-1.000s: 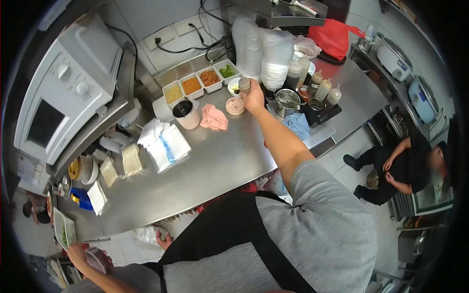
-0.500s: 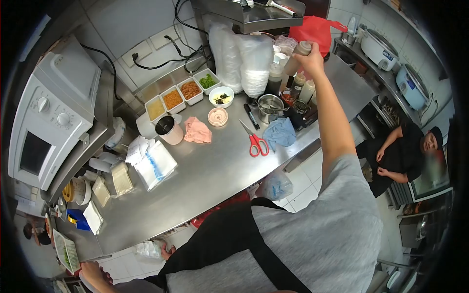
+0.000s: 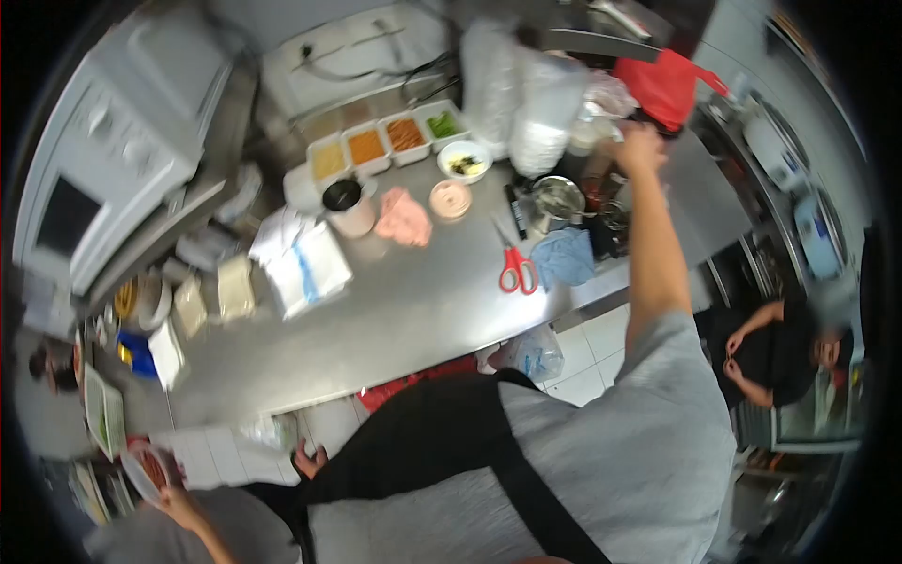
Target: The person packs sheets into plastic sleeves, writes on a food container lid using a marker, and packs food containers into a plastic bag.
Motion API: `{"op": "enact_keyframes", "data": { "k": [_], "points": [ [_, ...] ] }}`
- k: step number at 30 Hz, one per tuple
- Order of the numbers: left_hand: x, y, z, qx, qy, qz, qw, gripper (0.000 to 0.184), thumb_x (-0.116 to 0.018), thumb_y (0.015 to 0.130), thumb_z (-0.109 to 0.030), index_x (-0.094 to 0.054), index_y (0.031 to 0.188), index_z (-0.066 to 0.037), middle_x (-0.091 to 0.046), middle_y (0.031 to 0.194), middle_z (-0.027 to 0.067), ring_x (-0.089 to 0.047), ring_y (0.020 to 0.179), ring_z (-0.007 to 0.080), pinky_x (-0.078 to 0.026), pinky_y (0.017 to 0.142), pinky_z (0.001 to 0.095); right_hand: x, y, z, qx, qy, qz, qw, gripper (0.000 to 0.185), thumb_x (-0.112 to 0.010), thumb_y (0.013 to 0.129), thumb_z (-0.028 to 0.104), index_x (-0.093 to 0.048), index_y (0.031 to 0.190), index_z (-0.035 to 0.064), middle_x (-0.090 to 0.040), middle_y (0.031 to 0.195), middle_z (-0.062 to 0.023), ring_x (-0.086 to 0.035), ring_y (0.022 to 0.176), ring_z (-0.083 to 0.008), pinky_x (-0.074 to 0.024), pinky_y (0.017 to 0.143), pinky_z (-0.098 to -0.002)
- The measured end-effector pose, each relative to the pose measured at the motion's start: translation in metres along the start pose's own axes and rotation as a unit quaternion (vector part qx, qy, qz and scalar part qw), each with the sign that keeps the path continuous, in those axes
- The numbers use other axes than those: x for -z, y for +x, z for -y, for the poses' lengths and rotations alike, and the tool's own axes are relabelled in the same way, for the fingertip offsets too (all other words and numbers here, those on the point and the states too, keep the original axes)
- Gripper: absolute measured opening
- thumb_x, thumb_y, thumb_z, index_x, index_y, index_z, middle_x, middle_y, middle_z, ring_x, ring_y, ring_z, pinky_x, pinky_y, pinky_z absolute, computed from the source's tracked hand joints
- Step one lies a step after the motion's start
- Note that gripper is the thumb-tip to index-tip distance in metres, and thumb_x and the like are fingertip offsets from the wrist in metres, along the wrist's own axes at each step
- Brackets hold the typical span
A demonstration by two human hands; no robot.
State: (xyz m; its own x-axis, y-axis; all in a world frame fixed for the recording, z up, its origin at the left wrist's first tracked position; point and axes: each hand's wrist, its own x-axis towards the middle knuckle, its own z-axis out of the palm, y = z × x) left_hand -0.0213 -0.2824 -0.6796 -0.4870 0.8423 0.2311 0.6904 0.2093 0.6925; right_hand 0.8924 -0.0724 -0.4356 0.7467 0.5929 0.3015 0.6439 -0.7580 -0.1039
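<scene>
My right hand point(image 3: 641, 150) is stretched over the bottle group at the right rear of the steel counter. It is smeared by motion, so whether its fingers hold a bottle is unclear. Below it sit a steel pot point(image 3: 558, 197) and a blue cloth point(image 3: 564, 258). My left hand point(image 3: 308, 460) hangs low beside my apron, its fingers apart and empty. Red-handled scissors point(image 3: 516, 271) and a black marker point(image 3: 516, 211) lie left of the cloth. A white bowl point(image 3: 465, 162) with dark and yellow bits stands near a pink round container point(image 3: 450, 199).
White trays point(image 3: 366, 150) of chopped food line the wall. A pink cloth point(image 3: 404, 218), a dark-topped cup point(image 3: 349, 207) and white packets point(image 3: 305, 268) lie left of centre. A co-worker's hand point(image 3: 178, 508) holds a bowl at lower left. Another person point(image 3: 775, 352) is at right.
My right hand first held a bottle by the white bowl, then lifted it over the bottle group; now it is lower and farther right. The co-worker's bowl has come into fuller view.
</scene>
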Motion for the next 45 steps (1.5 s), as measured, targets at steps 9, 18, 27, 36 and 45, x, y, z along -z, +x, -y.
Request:
{"op": "enact_keyframes", "data": {
  "k": [9, 18, 27, 36, 45],
  "points": [
    [-0.095, -0.110, -0.071, 0.062, -0.071, 0.032, 0.995, 0.044, -0.064, 0.081, -0.004, -0.051, 0.124, -0.010, -0.042, 0.125, 0.0151, -0.059, 0.093, 0.0221, -0.052, 0.078, 0.0330, 0.009, -0.161, 0.042, 0.337, 0.444, -0.246, 0.793, 0.008, -0.062, 0.088, 0.006, -0.066, 0.086, -0.0005, -0.060, 0.096, -0.0117, -0.059, 0.086, -0.0258, -0.0465, 0.079, -0.0337],
    [-0.075, -0.106, -0.083, 0.124, -0.095, 0.014, 0.988, 0.050, -0.067, 0.079, -0.008, -0.049, 0.126, -0.009, -0.042, 0.121, 0.0149, -0.059, 0.089, 0.0221, -0.051, 0.075, 0.0331, -0.049, -0.371, 0.166, 0.559, 0.449, 0.162, 0.678, 0.044, -0.063, 0.079, 0.005, -0.054, 0.123, 0.0047, -0.046, 0.130, -0.0200, -0.046, 0.120, -0.0391, -0.0395, 0.099, -0.0411],
    [-0.109, -0.142, 0.001, 0.097, 0.030, 0.197, 0.975, 0.050, -0.072, 0.072, -0.017, -0.055, 0.119, -0.011, -0.048, 0.123, 0.0208, -0.056, 0.101, 0.0362, -0.047, 0.087, 0.0411, -0.084, -0.401, 0.172, 0.515, 0.441, 0.175, 0.714, 0.039, -0.066, 0.079, 0.011, -0.057, 0.116, 0.0046, -0.046, 0.131, -0.0205, -0.048, 0.118, -0.0389, -0.0393, 0.099, -0.0431],
    [-0.053, 0.057, -0.120, -0.180, 0.121, -0.143, 0.966, 0.066, -0.071, 0.077, -0.028, -0.043, 0.136, -0.015, -0.027, 0.145, 0.0181, -0.021, 0.136, 0.0427, -0.020, 0.106, 0.0568, -0.111, -0.332, 0.098, 0.402, 0.364, 0.079, 0.836, 0.027, -0.062, 0.083, 0.010, -0.058, 0.109, 0.0023, -0.050, 0.125, -0.0211, -0.050, 0.115, -0.0375, -0.0404, 0.097, -0.0409],
    [-0.070, 0.141, -0.098, 0.087, 0.270, -0.027, 0.958, 0.058, -0.048, 0.088, -0.048, -0.040, 0.139, -0.021, -0.026, 0.149, 0.0160, -0.018, 0.140, 0.0369, -0.016, 0.109, 0.0577, -0.131, -0.323, 0.100, 0.375, 0.292, 0.031, 0.879, 0.036, -0.062, 0.086, 0.021, -0.056, 0.115, 0.0011, -0.047, 0.129, -0.0218, -0.049, 0.115, -0.0380, -0.0404, 0.097, -0.0424]
  ]
}}
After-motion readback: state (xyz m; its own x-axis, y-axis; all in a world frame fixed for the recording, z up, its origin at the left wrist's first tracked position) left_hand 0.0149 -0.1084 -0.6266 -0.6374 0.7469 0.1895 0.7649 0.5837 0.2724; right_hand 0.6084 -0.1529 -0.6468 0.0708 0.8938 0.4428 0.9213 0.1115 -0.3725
